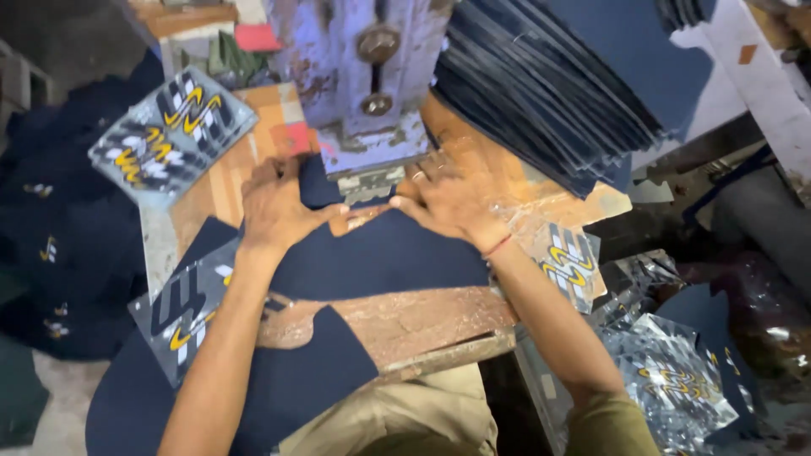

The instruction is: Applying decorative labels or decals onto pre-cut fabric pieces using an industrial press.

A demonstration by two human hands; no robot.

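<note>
Flat, open left hand (274,207) and right hand (448,198) pressing navy fabric (380,257) (apparently pinched) under press head (359,84)

Both forearms are bare, the left hand (274,211) unadorned while the right hand (448,203) wears a ring on one finger and a thin red thread around its wrist (an olive sleeve edge shows near the elbow), above khaki-tan clothing.

Both hands (274,207) (443,203) flat, fingers spread
</note>
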